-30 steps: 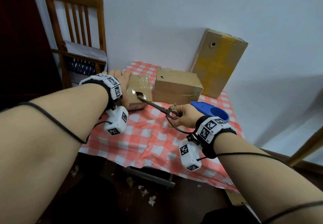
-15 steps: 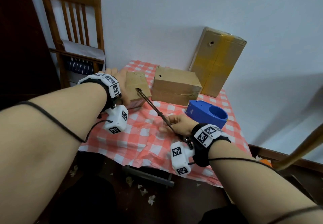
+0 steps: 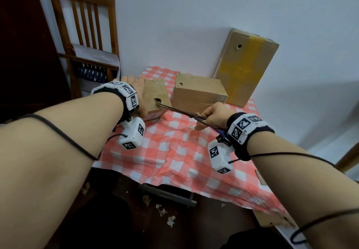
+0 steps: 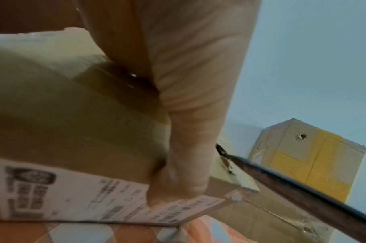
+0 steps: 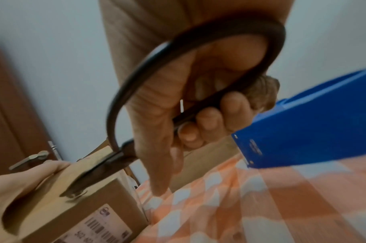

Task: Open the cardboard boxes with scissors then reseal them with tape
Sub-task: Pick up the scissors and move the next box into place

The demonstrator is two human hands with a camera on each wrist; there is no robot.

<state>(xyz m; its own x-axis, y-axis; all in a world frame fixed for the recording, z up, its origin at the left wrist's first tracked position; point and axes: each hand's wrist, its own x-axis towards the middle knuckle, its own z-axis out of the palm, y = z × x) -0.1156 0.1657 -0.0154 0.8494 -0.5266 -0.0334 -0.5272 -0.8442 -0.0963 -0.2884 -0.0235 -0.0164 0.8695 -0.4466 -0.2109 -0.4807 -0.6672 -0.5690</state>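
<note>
At centre left of the head view, the left hand [image 3: 138, 95] grips the small box [image 3: 156, 98] on the worktop [image 3: 174, 151]. The right hand [image 3: 212, 115] clasps the scissors [image 3: 174, 109], tips in its torn hole. The cardboard looks light and likely to slide, so brace its far side.

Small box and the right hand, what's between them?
In the head view, only the scissors span from the right hand to the small box, over bare tablecloth.
</note>
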